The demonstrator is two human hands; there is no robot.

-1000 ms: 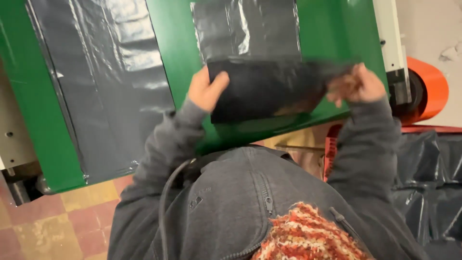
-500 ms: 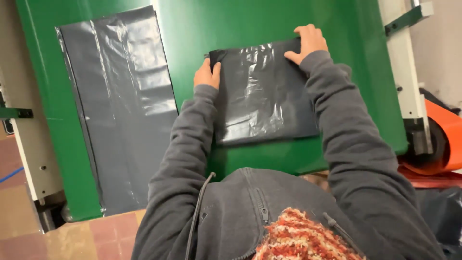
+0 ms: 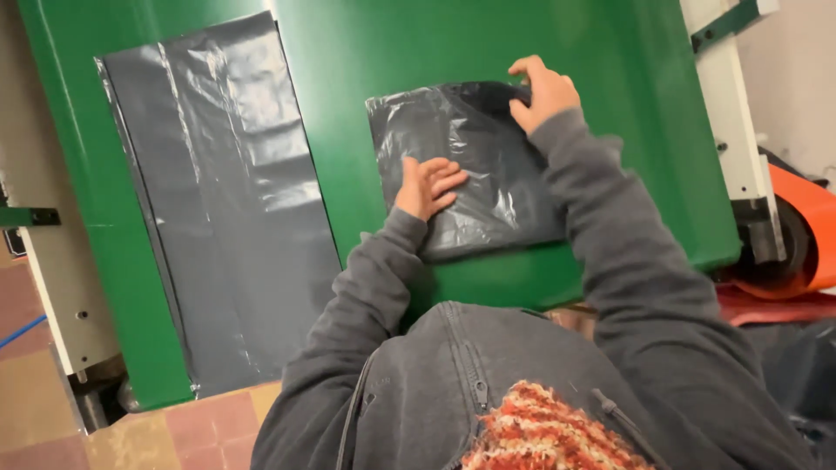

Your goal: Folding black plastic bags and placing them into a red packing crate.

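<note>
A folded black plastic bag (image 3: 488, 174) lies on the green table (image 3: 366, 104). My left hand (image 3: 427, 187) rests flat on the bag's lower left part, fingers spread and pressing it down. At the bag's far right corner, my right hand (image 3: 544, 91) has its fingers curled over the edge and pinches the plastic. Both arms are in grey hoodie sleeves.
A long flat sheet of black plastic (image 3: 226, 200) lies on the table's left side. An orange roller (image 3: 805, 235) and a white machine frame (image 3: 731, 130) stand at the right. Tiled floor (image 3: 174, 431) shows at the lower left, and more black plastic (image 3: 805, 365) lies at the lower right.
The bag went from being held up in both hands to lying on the table. My left hand slid from the bag's left edge onto its surface.
</note>
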